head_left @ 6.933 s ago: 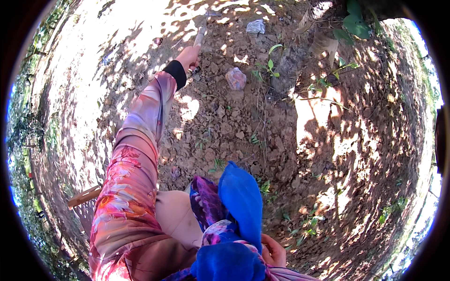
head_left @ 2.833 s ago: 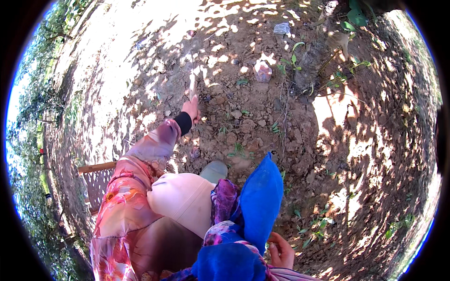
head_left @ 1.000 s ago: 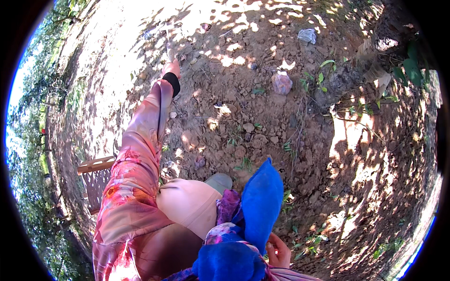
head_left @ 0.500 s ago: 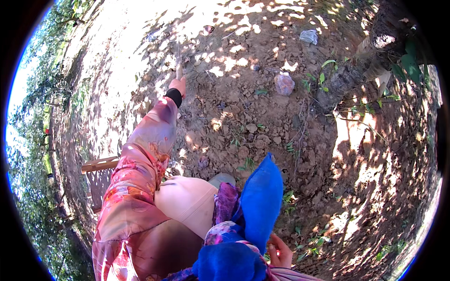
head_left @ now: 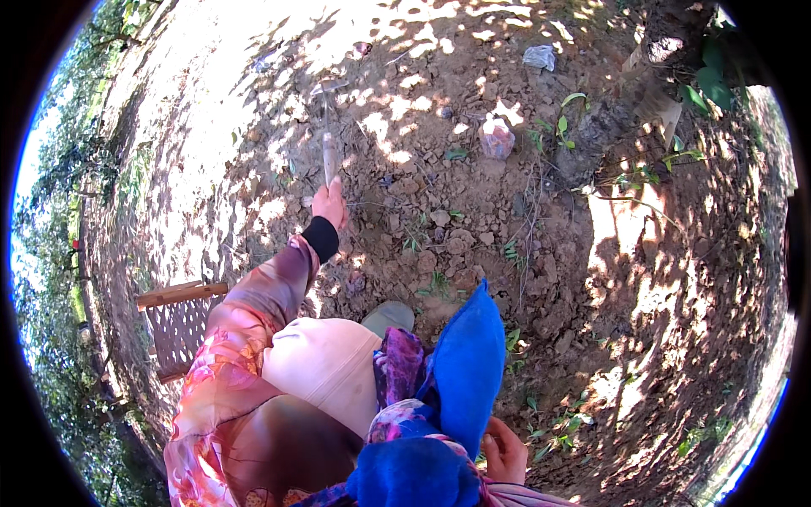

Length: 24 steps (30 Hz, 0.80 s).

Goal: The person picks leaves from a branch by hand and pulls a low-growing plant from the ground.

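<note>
My left hand [head_left: 330, 205], at the end of a flowered orange-pink sleeve with a black cuff, is closed round the wooden handle of a small hand hoe [head_left: 329, 156]. The hoe points away from me, and its thin metal head lies over the sunlit soil. Low in the view, my right hand [head_left: 505, 452] is beside a blue cloth [head_left: 469, 363] hanging at my front. Its fingers are curled and partly hidden, and what they hold, if anything, does not show. Broken clods of brown soil [head_left: 439, 253] lie beyond my knee.
A clear plastic bag with something reddish in it [head_left: 497, 138] sits on the soil, near a crumpled pale bag [head_left: 539, 57]. A tree trunk [head_left: 596, 139] rises at the right. At my left stands a low woven stool [head_left: 182, 325] with a wooden frame. My shoe [head_left: 390, 317] is below.
My left hand has drawn the hoe back toward me, and its metal head now shows more clearly. The woven stool is less covered by my arm. My right hand has hardly moved.
</note>
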Available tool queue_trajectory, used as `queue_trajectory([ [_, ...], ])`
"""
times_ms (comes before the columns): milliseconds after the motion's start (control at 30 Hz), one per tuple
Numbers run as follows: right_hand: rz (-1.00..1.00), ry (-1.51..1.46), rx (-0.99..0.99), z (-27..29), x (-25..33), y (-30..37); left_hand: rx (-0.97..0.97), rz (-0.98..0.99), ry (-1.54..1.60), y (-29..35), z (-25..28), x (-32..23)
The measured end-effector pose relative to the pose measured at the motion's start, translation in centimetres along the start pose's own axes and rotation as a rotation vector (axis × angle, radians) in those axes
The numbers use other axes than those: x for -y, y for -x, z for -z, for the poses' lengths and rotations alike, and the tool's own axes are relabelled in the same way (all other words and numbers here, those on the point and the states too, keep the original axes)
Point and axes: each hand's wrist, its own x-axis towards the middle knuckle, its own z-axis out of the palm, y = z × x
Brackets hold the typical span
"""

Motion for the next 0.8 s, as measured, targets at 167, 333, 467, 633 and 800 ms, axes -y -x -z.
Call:
queue_trajectory([
  [167, 0.02, -0.04, -0.037, 0.0, -2.1, 0.8, -0.198, -0.061, -0.207, -13.1, 0.2, -8.4],
  [333, -0.032, -0.031, -0.004, 0.1, -2.5, 1.1, 0.008, 0.066, -0.086, -15.3, -1.8, -9.2],
  [467, -0.007, -0.072, -0.055, 0.0, -2.4, 1.2, 0.084, 0.219, 0.151, -2.4, -6.7, -4.5],
  [633, 0.016, 0.003, -0.007, 0.0, -1.1, 0.8, 0.329, 0.228, -0.031, 15.3, -2.7, -0.8],
  [800, -0.006, 0.001, -0.037, -0.1, -0.7, 1.4, 0.524, 0.119, -0.198, 17.6, -1.3, 2.8],
])
